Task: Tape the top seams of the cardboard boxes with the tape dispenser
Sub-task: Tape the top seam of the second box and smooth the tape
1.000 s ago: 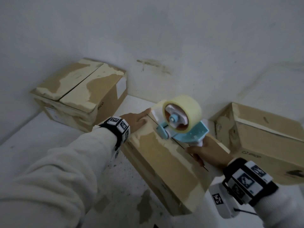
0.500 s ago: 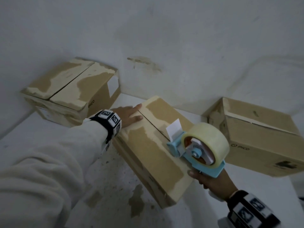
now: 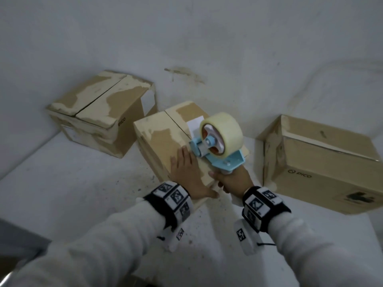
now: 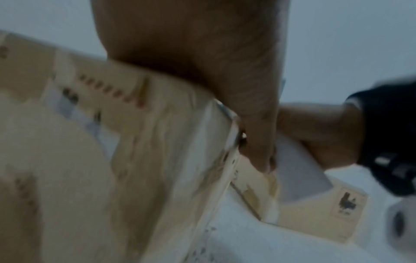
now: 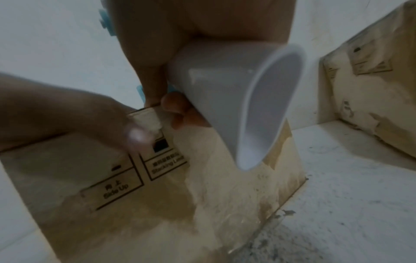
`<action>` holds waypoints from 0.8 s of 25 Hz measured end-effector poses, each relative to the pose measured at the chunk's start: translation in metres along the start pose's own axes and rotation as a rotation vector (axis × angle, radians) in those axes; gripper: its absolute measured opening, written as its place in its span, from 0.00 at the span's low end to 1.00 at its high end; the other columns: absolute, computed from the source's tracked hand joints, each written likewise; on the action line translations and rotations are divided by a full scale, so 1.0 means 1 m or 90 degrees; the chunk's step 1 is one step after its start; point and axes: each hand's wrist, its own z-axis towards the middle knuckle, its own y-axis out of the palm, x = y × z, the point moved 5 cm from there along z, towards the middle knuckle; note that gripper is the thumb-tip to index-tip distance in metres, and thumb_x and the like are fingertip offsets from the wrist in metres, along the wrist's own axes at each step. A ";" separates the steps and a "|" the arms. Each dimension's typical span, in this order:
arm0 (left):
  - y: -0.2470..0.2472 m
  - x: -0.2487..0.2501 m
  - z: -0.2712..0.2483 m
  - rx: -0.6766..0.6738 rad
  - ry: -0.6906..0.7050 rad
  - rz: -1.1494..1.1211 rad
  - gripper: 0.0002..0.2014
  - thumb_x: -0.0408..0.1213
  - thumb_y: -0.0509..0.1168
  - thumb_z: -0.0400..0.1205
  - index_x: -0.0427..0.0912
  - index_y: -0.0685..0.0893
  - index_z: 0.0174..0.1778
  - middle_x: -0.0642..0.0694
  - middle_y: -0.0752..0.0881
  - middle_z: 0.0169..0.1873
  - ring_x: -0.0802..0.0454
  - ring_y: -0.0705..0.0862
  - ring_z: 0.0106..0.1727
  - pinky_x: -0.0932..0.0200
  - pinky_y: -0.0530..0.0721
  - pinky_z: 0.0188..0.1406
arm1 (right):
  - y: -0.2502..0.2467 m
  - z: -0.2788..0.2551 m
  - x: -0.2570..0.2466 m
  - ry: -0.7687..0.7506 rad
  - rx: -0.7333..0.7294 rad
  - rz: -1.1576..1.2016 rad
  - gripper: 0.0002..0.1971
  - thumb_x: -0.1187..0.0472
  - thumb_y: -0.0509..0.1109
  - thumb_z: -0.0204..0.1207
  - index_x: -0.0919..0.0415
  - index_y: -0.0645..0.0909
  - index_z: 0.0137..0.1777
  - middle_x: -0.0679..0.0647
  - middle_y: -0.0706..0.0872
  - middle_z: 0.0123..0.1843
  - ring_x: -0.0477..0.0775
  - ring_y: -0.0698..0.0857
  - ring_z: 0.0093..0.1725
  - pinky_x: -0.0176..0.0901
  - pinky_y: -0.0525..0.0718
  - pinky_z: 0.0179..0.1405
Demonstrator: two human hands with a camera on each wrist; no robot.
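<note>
The middle cardboard box (image 3: pixel 157 137) lies with its top seam running away from me. My left hand (image 3: pixel 187 170) rests flat on the box's near end with straight fingers, and the thumb (image 4: pixel 258 142) hangs over the near edge. My right hand (image 3: pixel 233 181) grips the white handle (image 5: pixel 236 85) of the blue tape dispenser (image 3: pixel 223 160). Its clear tape roll (image 3: pixel 222 133) stands over the near half of the seam, just right of my left hand. The dispenser's front end (image 3: pixel 195 147) is down at the box top. The box's near face (image 5: pixel 157 186) carries printed "Side Up" marks.
A second box (image 3: pixel 99 108) stands at the back left against the wall, its top seam showing a dark gap. A third box (image 3: pixel 323 162) sits at the right, tipped at an angle. The white floor (image 3: pixel 72 183) is speckled with dirt.
My left hand has moved from the far end of the middle box to its near end. The dispenser has swung from off the box's right side back over the seam's near half.
</note>
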 end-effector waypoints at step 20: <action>-0.015 0.029 0.014 0.034 0.170 0.127 0.52 0.58 0.68 0.70 0.50 0.43 0.83 0.48 0.42 0.84 0.43 0.37 0.84 0.36 0.42 0.80 | -0.061 -0.061 0.032 0.039 -0.079 0.163 0.07 0.63 0.74 0.73 0.62 0.80 0.48 0.58 0.82 0.30 0.47 0.81 0.22 0.40 0.79 0.24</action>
